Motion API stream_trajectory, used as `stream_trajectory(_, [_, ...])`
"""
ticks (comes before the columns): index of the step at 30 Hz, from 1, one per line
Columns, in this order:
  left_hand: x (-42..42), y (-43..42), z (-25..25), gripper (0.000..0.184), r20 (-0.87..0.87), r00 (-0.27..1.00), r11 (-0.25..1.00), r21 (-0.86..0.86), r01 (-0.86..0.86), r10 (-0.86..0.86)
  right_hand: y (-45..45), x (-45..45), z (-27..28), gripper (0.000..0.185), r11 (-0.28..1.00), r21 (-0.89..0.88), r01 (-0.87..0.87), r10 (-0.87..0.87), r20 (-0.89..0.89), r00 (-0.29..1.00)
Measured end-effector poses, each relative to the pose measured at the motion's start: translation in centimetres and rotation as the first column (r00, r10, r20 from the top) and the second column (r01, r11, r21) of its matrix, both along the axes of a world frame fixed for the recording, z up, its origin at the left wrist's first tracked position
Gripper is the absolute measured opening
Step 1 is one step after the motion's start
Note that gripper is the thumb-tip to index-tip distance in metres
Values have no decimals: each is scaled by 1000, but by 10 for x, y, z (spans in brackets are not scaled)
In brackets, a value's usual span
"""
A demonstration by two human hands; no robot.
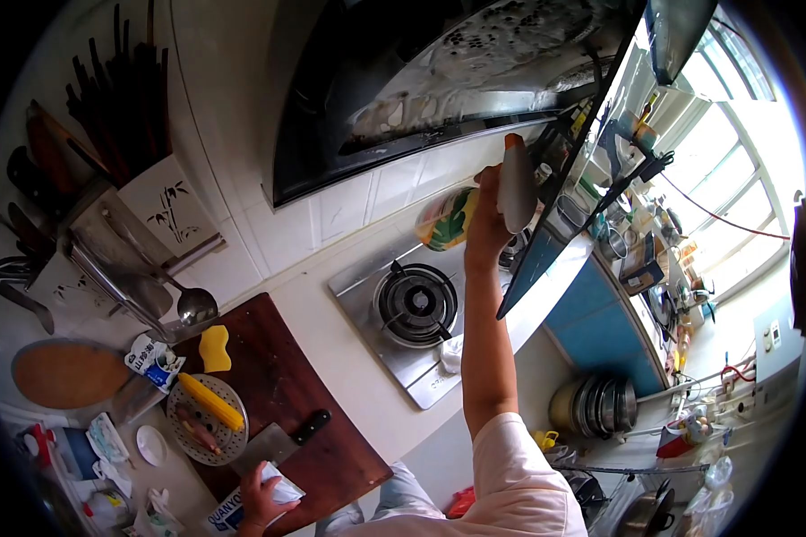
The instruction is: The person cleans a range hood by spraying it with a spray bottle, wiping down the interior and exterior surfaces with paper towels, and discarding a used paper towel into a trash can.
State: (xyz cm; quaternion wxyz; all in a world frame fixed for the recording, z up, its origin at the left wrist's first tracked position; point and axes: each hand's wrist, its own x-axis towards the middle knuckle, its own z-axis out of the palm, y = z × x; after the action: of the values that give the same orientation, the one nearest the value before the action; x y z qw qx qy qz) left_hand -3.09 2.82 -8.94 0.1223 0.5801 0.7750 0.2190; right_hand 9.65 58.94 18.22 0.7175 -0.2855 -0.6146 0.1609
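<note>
My right hand is raised past the gas stove, its fingers wrapped round a grey object with an orange tip. Behind that hand stands a colourful container by the wall. At the bottom, my left hand is closed on a white packet over the dark red cutting board. Beside it lies a cleaver with a black handle. A speckled plate holds a yellow corn cob and a reddish-brown piece.
A range hood hangs above the stove. Knives, chopsticks and a ladle hang at the left wall near a holder. Stacked pots sit at the lower right. A yellow piece lies on the board's edge.
</note>
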Motion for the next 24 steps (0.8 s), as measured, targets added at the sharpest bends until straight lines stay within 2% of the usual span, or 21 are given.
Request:
stream_trajectory(3, [1,1,2,63,2,1000,1000,-20,-14,14,-4,-4,13,11,994,106,-40,36,45,998])
stream_trajectory(5, [0,1,1,63,-1,1000,1000,-10,-12,12,-11,-11,21,10,987,96,-128,124,48,991])
stream_trajectory(9, [1,2,1,65,0,1000,1000,1,-12,12,1,-11,-7,6,969,-64,-237,237,-18,971])
stream_trajectory(12, [1,1,1,66,8,1000,1000,11,-11,11,4,-11,-13,5,984,-19,-177,176,-30,984])
stream_trajectory(13, [1,-1,1,67,14,1000,1000,16,-11,11,5,-7,-13,17,967,-70,-246,243,-46,969])
stream_trajectory(16, [0,-1,-1,68,12,1000,1000,-17,-11,12,7,-6,-3,4,995,-50,-90,89,-20,996])
stream_trajectory(17, [1,-1,-1,68,9,1000,1000,-17,-13,13,9,-5,4,6,998,-27,-56,57,24,998])
stream_trajectory(21, [2,2,5,66,9,1000,1000,-24,-14,14,23,-4,6,10,994,-59,-93,93,5,996])
stream_trajectory(24, [3,2,7,65,8,1000,999,-22,-24,24,24,-2,2,12,977,-145,-154,145,-69,987])
